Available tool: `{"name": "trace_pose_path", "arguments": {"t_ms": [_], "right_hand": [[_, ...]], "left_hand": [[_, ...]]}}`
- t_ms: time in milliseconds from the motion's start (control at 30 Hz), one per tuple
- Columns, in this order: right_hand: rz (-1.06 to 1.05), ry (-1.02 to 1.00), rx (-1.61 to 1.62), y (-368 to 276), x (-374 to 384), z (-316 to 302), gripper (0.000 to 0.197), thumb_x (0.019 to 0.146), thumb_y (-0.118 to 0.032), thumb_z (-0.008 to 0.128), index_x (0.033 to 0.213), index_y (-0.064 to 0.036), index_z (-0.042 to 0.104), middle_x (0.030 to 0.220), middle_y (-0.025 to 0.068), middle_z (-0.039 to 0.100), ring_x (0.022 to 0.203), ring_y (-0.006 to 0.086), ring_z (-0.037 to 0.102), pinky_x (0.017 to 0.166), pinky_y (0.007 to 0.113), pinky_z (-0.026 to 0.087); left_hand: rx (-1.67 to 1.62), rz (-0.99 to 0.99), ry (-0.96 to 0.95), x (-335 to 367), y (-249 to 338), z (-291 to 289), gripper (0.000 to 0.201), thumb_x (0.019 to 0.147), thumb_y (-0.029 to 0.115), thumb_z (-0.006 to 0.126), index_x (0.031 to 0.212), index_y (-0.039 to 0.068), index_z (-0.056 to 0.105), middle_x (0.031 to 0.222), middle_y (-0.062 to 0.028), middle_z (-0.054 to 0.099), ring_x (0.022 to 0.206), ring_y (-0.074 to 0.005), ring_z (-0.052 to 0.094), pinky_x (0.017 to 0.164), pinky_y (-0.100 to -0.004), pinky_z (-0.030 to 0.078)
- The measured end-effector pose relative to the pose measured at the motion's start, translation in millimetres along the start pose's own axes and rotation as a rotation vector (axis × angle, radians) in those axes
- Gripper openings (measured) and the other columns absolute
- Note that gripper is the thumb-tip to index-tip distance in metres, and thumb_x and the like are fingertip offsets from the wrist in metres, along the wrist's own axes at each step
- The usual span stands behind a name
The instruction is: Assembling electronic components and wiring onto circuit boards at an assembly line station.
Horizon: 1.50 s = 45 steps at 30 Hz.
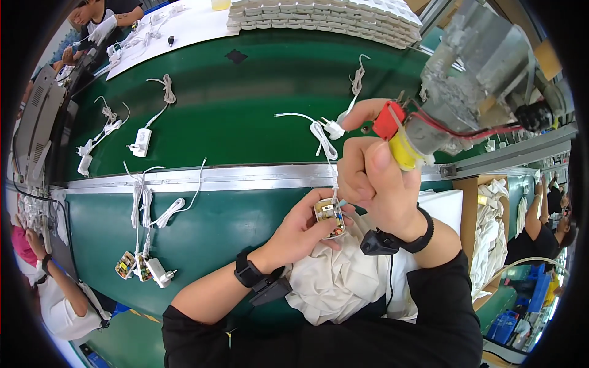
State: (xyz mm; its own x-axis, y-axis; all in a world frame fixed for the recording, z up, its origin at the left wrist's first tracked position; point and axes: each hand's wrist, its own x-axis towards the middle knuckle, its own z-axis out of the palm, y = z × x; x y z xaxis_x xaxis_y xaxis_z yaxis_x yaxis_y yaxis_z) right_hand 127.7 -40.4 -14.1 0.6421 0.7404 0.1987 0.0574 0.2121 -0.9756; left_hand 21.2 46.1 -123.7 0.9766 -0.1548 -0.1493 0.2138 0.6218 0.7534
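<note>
My left hand [304,230] holds a small open charger body with its circuit board showing [330,216], just above a crumpled white cloth [340,276]. A white cable [325,144] runs up from the board to a small white plug [334,129]. My right hand [374,172] grips the yellow and red handle of a hanging metal power screwdriver [472,80], raised above and right of the charger. Both wrists wear black bands.
A green conveyor belt [245,98] carries white chargers with coiled cables [142,141]. Several unfinished chargers [144,267] lie on the near green bench. Stacked white trays [325,18] stand at the back. Other people work at the left, top left and right.
</note>
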Motion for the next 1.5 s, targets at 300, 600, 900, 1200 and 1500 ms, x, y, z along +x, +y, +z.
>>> {"name": "trace_pose_path", "arguments": {"t_ms": [300, 600, 900, 1200, 1500], "right_hand": [[-0.029, -0.042, 0.185, 5, -11, 0, 0.023, 0.089, -0.02, 0.057, 0.097, -0.0019, 0.046, 0.075, 0.0021, 0.049, 0.059, 0.0038, 0.04, 0.051, 0.02, 0.031], [0.023, -0.077, 0.059, 3, -8, 6, 0.05, 0.088, -0.05, 0.053, 0.102, -0.0066, 0.033, 0.052, -0.0009, 0.035, 0.042, 0.0045, 0.03, 0.04, 0.021, 0.023], [0.039, -0.068, 0.063, -1, -10, 10, 0.053, 0.087, -0.05, 0.054, 0.106, -0.0047, 0.033, 0.052, -0.0013, 0.035, 0.042, 0.0047, 0.031, 0.04, 0.021, 0.024], [0.069, -0.073, 0.054, 1, -12, 10, 0.055, 0.087, -0.051, 0.054, 0.109, -0.0035, 0.034, 0.052, -0.0017, 0.035, 0.041, 0.0049, 0.031, 0.039, 0.021, 0.024], [0.041, -0.078, 0.072, -2, -10, 15, 0.058, 0.087, -0.051, 0.054, 0.112, -0.0022, 0.034, 0.052, -0.002, 0.035, 0.041, 0.0051, 0.031, 0.039, 0.022, 0.024]], "left_hand": [[-0.164, 0.037, 0.124, 0, 4, -10, 0.04, 0.089, 0.001, 0.043, 0.129, 0.005, 0.038, 0.116, -0.0073, 0.053, 0.103, -0.0153, 0.058, 0.068, -0.0288, 0.057], [-0.18, 0.065, 0.11, -1, 5, -13, 0.04, 0.09, 0.002, 0.042, 0.129, 0.005, 0.039, 0.115, -0.0074, 0.054, 0.101, -0.0152, 0.058, 0.067, -0.0286, 0.058], [-0.332, 0.013, 0.051, -2, 5, -9, 0.039, 0.093, 0.004, 0.04, 0.131, 0.005, 0.035, 0.12, -0.0085, 0.051, 0.101, -0.0168, 0.059, 0.08, -0.0341, 0.056], [-0.338, 0.008, -0.002, -5, 5, -11, 0.039, 0.094, 0.004, 0.039, 0.132, 0.006, 0.031, 0.12, -0.0095, 0.049, 0.104, -0.0195, 0.058, 0.088, -0.037, 0.053], [-0.011, 0.08, 0.051, 9, 16, -14, 0.036, 0.094, 0.007, 0.044, 0.129, 0.004, 0.036, 0.119, -0.0079, 0.051, 0.1, -0.0152, 0.058, 0.079, -0.0303, 0.053]]}}
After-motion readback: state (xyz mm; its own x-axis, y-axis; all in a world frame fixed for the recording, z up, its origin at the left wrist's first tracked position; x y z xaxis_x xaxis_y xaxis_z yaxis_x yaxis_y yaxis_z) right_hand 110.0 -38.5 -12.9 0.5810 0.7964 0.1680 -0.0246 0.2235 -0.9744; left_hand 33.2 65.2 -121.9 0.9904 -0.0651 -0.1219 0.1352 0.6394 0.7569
